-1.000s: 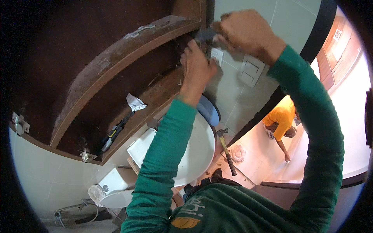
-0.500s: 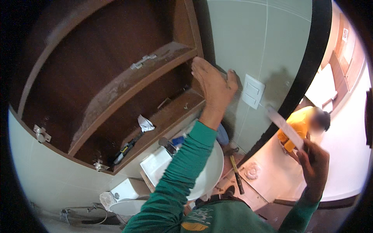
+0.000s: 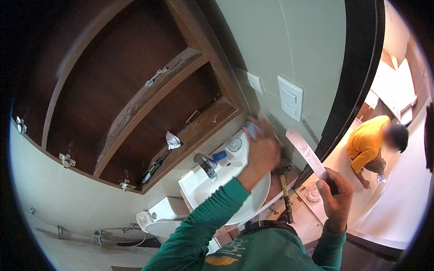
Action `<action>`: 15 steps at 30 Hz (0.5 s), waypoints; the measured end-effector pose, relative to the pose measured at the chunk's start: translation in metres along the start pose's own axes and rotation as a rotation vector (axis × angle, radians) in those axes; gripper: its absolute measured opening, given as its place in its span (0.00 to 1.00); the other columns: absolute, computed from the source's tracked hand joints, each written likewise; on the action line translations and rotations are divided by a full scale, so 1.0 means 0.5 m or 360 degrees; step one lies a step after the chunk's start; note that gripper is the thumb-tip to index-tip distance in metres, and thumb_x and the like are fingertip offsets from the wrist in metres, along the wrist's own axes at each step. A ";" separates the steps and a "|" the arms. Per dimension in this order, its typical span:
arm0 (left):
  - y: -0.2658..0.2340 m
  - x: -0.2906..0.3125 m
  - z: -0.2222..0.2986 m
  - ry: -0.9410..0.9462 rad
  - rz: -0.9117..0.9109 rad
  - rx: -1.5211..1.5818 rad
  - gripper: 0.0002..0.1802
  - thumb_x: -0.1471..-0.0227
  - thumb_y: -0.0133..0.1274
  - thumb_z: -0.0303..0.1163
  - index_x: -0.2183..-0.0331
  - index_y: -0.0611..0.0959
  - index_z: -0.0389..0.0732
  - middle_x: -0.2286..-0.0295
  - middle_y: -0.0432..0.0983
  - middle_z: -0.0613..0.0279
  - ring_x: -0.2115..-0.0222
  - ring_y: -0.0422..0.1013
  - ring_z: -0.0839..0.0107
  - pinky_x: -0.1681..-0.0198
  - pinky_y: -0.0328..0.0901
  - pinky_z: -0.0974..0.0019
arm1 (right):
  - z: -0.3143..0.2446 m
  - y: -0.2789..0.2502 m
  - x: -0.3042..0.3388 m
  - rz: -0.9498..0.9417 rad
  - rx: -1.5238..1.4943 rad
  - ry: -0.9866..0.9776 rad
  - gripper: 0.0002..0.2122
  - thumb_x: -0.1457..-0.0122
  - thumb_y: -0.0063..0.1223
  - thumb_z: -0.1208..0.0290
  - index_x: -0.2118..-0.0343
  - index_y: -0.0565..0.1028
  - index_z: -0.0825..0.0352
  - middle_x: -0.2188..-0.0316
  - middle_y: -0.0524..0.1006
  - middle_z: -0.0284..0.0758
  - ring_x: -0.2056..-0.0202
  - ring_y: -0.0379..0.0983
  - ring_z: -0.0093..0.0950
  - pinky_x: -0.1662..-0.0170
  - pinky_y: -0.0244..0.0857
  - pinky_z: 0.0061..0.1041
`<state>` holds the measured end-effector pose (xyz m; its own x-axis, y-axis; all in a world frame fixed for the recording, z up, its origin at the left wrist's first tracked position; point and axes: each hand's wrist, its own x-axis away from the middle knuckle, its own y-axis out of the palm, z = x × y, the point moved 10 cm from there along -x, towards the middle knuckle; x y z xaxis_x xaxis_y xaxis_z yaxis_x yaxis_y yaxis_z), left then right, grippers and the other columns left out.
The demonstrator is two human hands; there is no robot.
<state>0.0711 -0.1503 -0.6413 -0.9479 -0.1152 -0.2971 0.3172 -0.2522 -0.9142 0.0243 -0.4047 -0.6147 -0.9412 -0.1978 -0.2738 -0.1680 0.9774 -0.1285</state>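
Observation:
My left hand (image 3: 261,156) is over the right edge of a white washbasin (image 3: 194,180), its fingers smeared by motion. A light-blue thing (image 3: 253,130) shows at its fingertips; whether they grip it cannot be made out. In my right hand (image 3: 335,194), closed around its lower end, is a long pale flat strip (image 3: 306,151) with a rounded tip and small print. The strip tilts up and left, in front of the dark door frame. On the basin's back ledge are a chrome tap (image 3: 207,167) and a small blue block (image 3: 219,156).
A brown cabinet (image 3: 199,131) with open shelves and metal hinges holds a yellow-and-black tool (image 3: 156,168) and a crumpled white piece (image 3: 172,140). Wall switches (image 3: 290,98) sit beside the door frame (image 3: 357,90). A hammer (image 3: 285,198) stands by the basin. Beyond, a person in yellow (image 3: 368,140) crouches.
My left hand has come down from the cabinet's right side to the basin edge. The strip in my right hand has shifted left, and the view has moved. The crouching person has bent lower.

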 end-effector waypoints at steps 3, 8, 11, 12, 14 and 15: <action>0.057 0.099 0.113 0.0189 -0.0659 0.0443 0.20 0.42 0.58 0.36 0.51 0.80 0.36 0.48 0.74 0.41 0.50 0.74 0.45 0.49 0.71 0.49 | 0.008 -0.018 -0.003 0.0097 0.0022 -0.0061 0.14 0.40 0.61 0.70 0.56 0.79 0.75 0.75 0.75 0.29 0.74 0.66 0.17 0.70 0.60 0.18; -0.143 0.084 -0.037 -0.0037 0.0273 0.0647 0.16 0.44 0.59 0.27 0.53 0.81 0.37 0.47 0.74 0.43 0.49 0.75 0.52 0.48 0.70 0.52 | 0.029 -0.066 0.028 0.0237 -0.0020 -0.0026 0.16 0.40 0.62 0.64 0.58 0.78 0.75 0.76 0.73 0.29 0.75 0.65 0.18 0.70 0.59 0.20; -0.303 0.016 -0.046 0.0179 0.0584 -0.0003 0.22 0.42 0.58 0.33 0.48 0.76 0.35 0.42 0.68 0.39 0.40 0.64 0.41 0.39 0.59 0.45 | 0.074 -0.060 0.055 0.0037 -0.0126 0.0103 0.16 0.41 0.63 0.63 0.62 0.76 0.73 0.78 0.71 0.28 0.76 0.63 0.18 0.72 0.57 0.21; -0.305 0.009 -0.079 0.0130 0.0557 -0.0042 0.27 0.41 0.57 0.37 0.44 0.73 0.34 0.41 0.65 0.37 0.38 0.59 0.36 0.36 0.55 0.40 | 0.075 -0.044 0.056 -0.0024 -0.0045 0.0108 0.15 0.41 0.63 0.63 0.63 0.76 0.73 0.78 0.71 0.29 0.77 0.63 0.18 0.73 0.57 0.22; -0.269 -0.004 -0.120 0.0045 0.0485 -0.0261 0.36 0.39 0.56 0.43 0.39 0.66 0.31 0.38 0.61 0.34 0.36 0.55 0.36 0.35 0.51 0.36 | 0.077 -0.003 0.061 -0.0141 0.0119 0.0114 0.14 0.42 0.63 0.64 0.64 0.75 0.72 0.80 0.70 0.30 0.77 0.62 0.18 0.74 0.56 0.22; -0.253 -0.012 -0.132 0.0003 0.0449 -0.0361 0.41 0.39 0.56 0.47 0.37 0.63 0.29 0.37 0.58 0.32 0.35 0.54 0.36 0.34 0.49 0.34 | 0.101 0.015 0.073 -0.0156 0.0194 0.0204 0.13 0.41 0.63 0.65 0.65 0.75 0.72 0.80 0.71 0.34 0.78 0.64 0.20 0.74 0.58 0.24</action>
<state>0.0345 -0.0540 -0.5420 -0.8239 -0.1478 -0.5471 0.5520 0.0087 -0.8338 0.0036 -0.4086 -0.6737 -0.9530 -0.2727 -0.1319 -0.2312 0.9362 -0.2649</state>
